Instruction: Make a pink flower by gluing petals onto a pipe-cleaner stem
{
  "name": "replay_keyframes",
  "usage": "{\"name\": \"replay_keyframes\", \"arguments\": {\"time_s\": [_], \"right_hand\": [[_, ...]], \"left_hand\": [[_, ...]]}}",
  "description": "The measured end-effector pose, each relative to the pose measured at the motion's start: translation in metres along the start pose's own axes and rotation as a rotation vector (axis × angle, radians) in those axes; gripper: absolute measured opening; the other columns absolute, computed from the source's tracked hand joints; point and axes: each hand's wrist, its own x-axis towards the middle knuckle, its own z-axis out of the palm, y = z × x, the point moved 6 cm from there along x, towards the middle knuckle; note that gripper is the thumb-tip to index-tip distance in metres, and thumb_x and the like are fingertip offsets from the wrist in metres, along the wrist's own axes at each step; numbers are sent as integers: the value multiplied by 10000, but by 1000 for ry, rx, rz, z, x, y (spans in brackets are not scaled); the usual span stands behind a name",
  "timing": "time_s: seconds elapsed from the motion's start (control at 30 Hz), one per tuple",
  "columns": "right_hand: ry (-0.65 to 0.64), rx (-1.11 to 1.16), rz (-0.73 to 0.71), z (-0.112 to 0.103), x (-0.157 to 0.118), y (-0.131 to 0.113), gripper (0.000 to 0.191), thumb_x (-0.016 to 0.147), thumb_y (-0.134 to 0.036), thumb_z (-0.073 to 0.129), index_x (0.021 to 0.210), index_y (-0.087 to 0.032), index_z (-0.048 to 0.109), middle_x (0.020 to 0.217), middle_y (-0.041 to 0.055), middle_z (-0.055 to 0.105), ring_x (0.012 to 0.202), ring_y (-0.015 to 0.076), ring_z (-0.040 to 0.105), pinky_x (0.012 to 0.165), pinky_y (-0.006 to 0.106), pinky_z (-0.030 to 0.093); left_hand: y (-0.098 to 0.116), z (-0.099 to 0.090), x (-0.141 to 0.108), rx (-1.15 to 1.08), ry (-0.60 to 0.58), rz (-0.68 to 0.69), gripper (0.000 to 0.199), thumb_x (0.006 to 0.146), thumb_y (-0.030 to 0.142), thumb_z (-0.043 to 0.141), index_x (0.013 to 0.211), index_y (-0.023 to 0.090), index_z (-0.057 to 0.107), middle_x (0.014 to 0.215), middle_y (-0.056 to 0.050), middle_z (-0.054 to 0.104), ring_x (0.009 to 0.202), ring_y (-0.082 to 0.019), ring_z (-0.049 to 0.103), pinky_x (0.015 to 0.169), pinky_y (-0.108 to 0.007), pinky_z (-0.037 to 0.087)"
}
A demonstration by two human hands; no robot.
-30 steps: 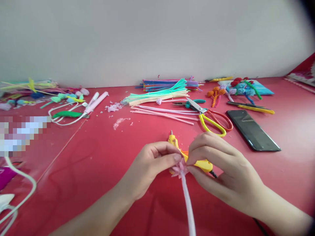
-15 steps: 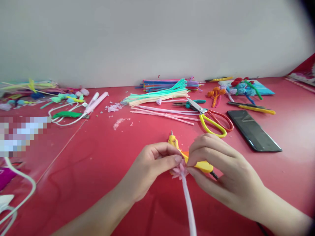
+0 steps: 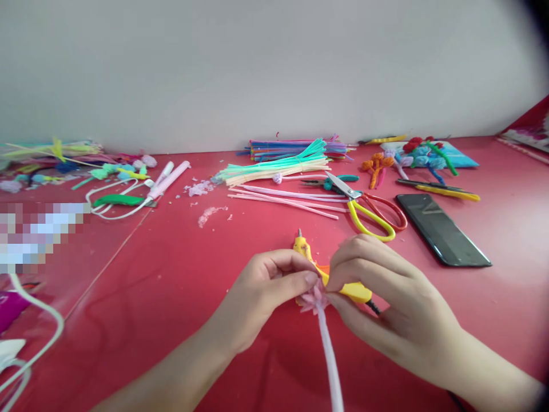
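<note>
A pink flower (image 3: 314, 298) with pointed petals hangs between my two hands, its pale pink fuzzy stem (image 3: 329, 355) running down toward the bottom edge. My left hand (image 3: 270, 289) pinches the flower's upper left petals between thumb and index finger. From the other side, my right hand (image 3: 386, 303) closes thumb and index finger on the flower's right edge. Behind the flower and partly hidden by my fingers lies a yellow glue gun (image 3: 355, 290), its metal tip pointing away from me.
Scissors (image 3: 373, 220), pliers (image 3: 343, 180) and a black phone (image 3: 441, 229) lie beyond my right hand. Pink stems (image 3: 283, 203) and bundled pipe cleaners (image 3: 278, 167) are farther back. At the left are a white cable (image 3: 47, 309) and a pink tool (image 3: 167, 182).
</note>
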Motion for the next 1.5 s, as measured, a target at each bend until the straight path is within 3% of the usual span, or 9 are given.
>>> {"name": "replay_keyframes", "arguments": {"time_s": [0.97,1.5], "right_hand": [[17,-4,25,3,0,7,119,819,-77,556,847,-192,559,826,28,575,777,147,530,715,309,440],[50,-21,21,3,1,7,109,823,-71,552,831,-180,559,812,25,582,763,134,533,701,297,438]], "left_hand": [[-1,3,3,-62,-15,9,81,800,166,649,761,134,712,657,-6,641,616,-88,587,620,-204,452],[-4,-2,4,-80,47,1,89,750,105,648,794,118,724,694,-34,676,647,-113,614,657,-224,491]]}}
